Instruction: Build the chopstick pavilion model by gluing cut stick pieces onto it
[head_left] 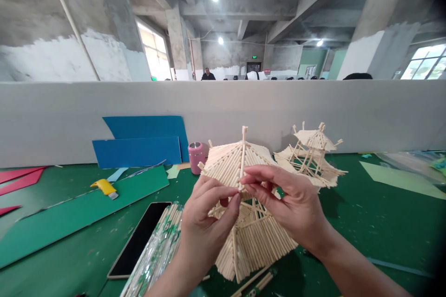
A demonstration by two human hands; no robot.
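A pagoda model point(258, 246) built of pale chopsticks stands in front of me, with an upper roof over a wider lower roof. Along the front ridge of its upper roof lies a chopstick point(242, 162). My left hand point(209, 209) pinches at the lower end of this chopstick, thumb against fingertips. From the other side, my right hand point(282, 199) grips it slightly higher up with thumb and fingers. My hands hide the front edge of the upper roof and part of the posts below.
At the left lie wrapped chopsticks point(156, 250), a phone point(139, 241), a yellow utility knife point(105, 187) and a green board point(87, 213). Blue boards point(139, 152) and a pink container point(197, 158) stand behind. A second pagoda model point(313, 158) is back right, before a white partition point(223, 102).
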